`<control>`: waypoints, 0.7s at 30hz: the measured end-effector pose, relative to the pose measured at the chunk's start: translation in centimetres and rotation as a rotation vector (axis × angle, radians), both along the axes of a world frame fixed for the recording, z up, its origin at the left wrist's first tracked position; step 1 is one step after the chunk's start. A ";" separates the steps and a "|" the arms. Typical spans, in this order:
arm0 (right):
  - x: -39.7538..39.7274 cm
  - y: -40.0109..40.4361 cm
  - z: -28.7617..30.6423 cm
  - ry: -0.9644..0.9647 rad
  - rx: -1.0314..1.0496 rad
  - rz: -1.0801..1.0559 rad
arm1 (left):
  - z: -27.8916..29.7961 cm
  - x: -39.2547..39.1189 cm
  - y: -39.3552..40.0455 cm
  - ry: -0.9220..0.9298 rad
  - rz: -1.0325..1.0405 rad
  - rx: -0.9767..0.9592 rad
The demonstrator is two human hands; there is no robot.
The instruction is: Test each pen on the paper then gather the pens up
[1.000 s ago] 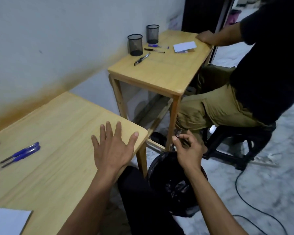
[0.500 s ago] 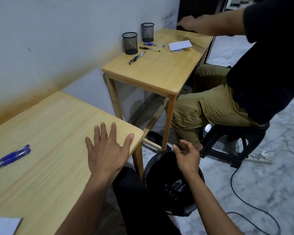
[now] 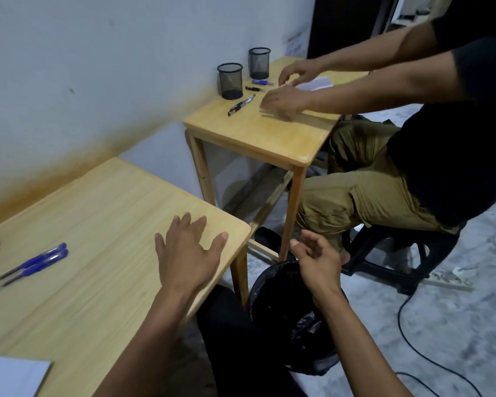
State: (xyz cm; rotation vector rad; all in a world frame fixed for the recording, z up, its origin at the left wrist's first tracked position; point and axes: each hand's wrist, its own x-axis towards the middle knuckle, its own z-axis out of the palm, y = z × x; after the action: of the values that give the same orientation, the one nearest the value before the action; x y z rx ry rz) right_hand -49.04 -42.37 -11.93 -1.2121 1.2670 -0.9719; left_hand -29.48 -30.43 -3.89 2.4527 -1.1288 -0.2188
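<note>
Neither hand holds anything: the left hand [image 3: 188,253] lies flat, fingers spread, on the near table [image 3: 98,213], while the right hand [image 3: 317,257] hangs loosely curled above the black bin [image 3: 272,308]. Two blue pens [image 3: 33,265] lie side by side near the table's left edge, the paper [image 3: 12,376] at its near corner.

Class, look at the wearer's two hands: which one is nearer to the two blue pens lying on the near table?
Left. The left hand rests flat on the near table, to the right of the blue pens. The right hand hangs off the table, above the black bin, farther away.
</note>
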 end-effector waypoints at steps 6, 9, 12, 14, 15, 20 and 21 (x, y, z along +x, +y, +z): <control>2.4 2.8 7.6 -0.214 -0.115 0.185 | 4.3 0.5 4.1 0.386 -0.025 -0.378; 4.1 4.1 10.6 -0.230 -0.164 0.334 | 5.8 0.9 6.3 0.454 -0.024 -0.445; 7.0 5.7 12.6 -0.192 -0.187 0.523 | 7.3 1.7 9.5 0.429 0.032 -0.526; 9.2 6.9 13.8 -0.172 -0.209 0.649 | 8.1 2.5 12.1 0.351 0.075 -0.557; 10.4 7.6 14.2 -0.172 -0.221 0.710 | 8.3 2.9 13.5 0.309 0.102 -0.565; 16.3 12.1 15.6 -0.196 -0.265 0.969 | 8.8 4.9 21.7 0.126 0.300 -0.570; 17.5 13.2 15.6 -0.205 -0.251 1.010 | 8.7 5.3 23.4 0.106 0.348 -0.580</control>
State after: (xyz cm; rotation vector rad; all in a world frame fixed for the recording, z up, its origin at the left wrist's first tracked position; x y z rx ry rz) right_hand -31.50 -29.17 3.66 -1.6361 0.2551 -0.4688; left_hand -24.22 -7.03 4.84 2.0355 -0.5919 0.0777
